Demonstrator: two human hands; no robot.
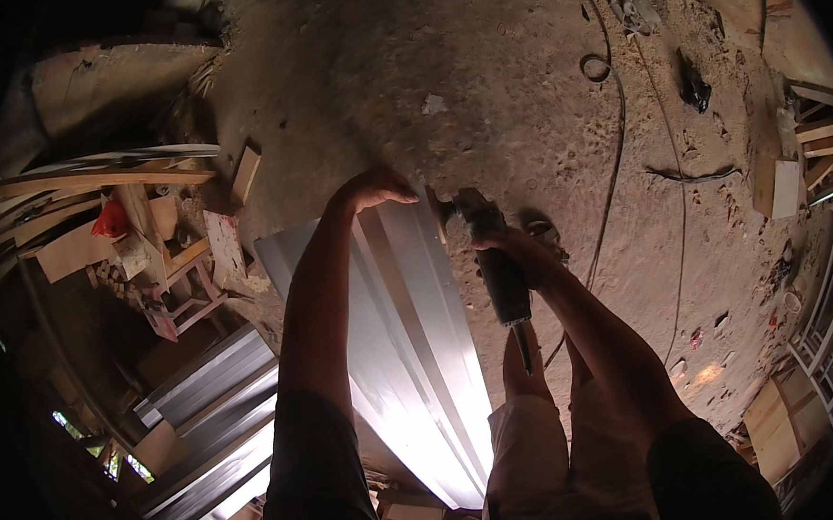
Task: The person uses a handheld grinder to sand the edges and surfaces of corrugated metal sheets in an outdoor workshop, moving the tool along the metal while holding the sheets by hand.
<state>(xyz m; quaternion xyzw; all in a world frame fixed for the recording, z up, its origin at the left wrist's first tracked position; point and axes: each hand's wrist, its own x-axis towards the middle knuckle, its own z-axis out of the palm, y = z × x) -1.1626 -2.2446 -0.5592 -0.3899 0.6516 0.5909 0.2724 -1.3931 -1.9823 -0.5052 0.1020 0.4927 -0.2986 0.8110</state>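
Note:
My right hand (519,252) is wrapped round the body of a dark angle grinder (506,283). The grinder's disc (436,215) stands on edge at the right side of a long ribbed metal sheet (410,303), near its far end; whether it touches the metal I cannot make out. At that far end, my left hand (374,188) grips the sheet's edge, its fingers partly in shadow. The sheet runs back toward my legs, with bright light reflecting off its near part.
More ribbed metal sheets (220,405) lie at the left. Beyond them are a wood pile (97,184) and a small pinkish wooden frame (186,307). A black cable (618,119) trails over the dirt floor at the right, near a pale metal grille (826,321).

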